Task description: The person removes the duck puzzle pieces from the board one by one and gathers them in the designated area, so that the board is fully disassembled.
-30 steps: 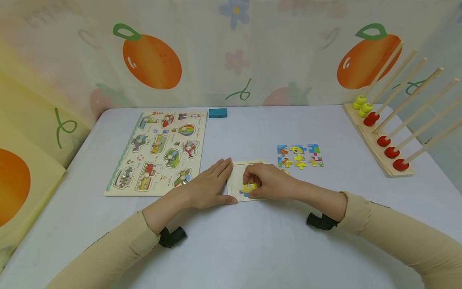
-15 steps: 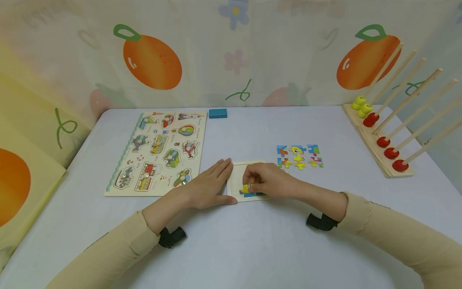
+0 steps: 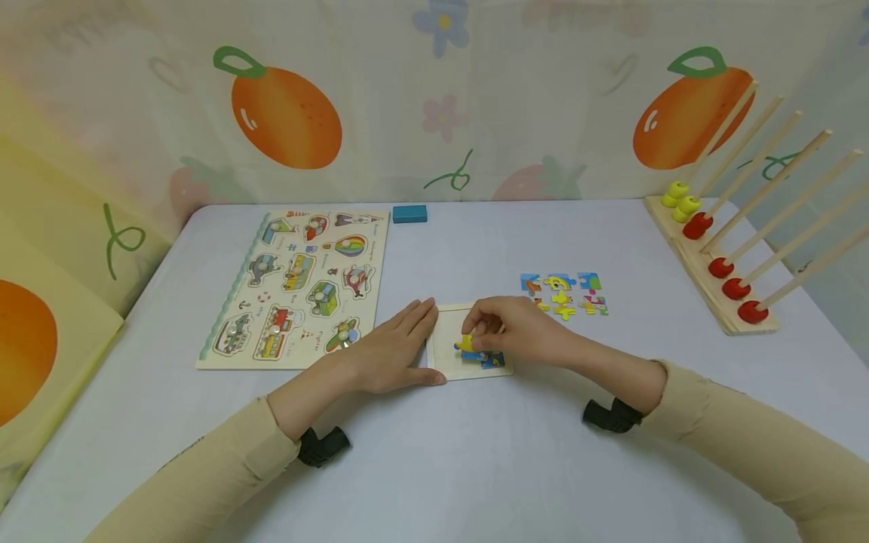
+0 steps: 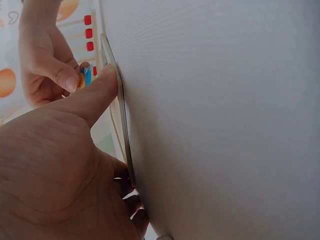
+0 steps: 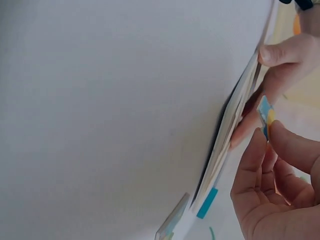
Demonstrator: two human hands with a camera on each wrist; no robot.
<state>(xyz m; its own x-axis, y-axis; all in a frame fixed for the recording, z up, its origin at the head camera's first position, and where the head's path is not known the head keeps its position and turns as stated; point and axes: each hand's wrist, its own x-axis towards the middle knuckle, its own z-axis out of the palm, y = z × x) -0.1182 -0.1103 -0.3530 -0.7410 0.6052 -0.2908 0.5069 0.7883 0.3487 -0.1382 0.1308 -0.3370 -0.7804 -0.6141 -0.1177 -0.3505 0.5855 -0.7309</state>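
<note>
A small wooden puzzle tray (image 3: pixel 444 339) lies mid-table. My left hand (image 3: pixel 390 347) rests along its left side with straight fingers, the thumb at the near left corner. Over the tray, my right hand (image 3: pixel 516 328) pinches a yellow and blue jigsaw piece (image 3: pixel 465 345) between thumb and fingertips. In the right wrist view that piece (image 5: pixel 265 112) is tilted up, apart from the tray. A dark blue jigsaw piece (image 3: pixel 494 362) lies in the tray's near right corner. Beyond the right hand, several loose jigsaw pieces (image 3: pixel 563 297) lie in rows, partly hidden by the hand.
A larger knobbed vehicle puzzle board (image 3: pixel 285 302) lies to the left. A blue block (image 3: pixel 410 214) sits by the table's back edge. At the right stands a wooden peg rack (image 3: pixel 713 271) with red and yellow beads. A patterned cloth (image 3: pixel 380 113) hangs behind the table.
My right hand has lifted slightly and moved right, raising the pinched jigsaw piece off the tray. The dark blue corner piece shows more now. My left hand has stayed still.
</note>
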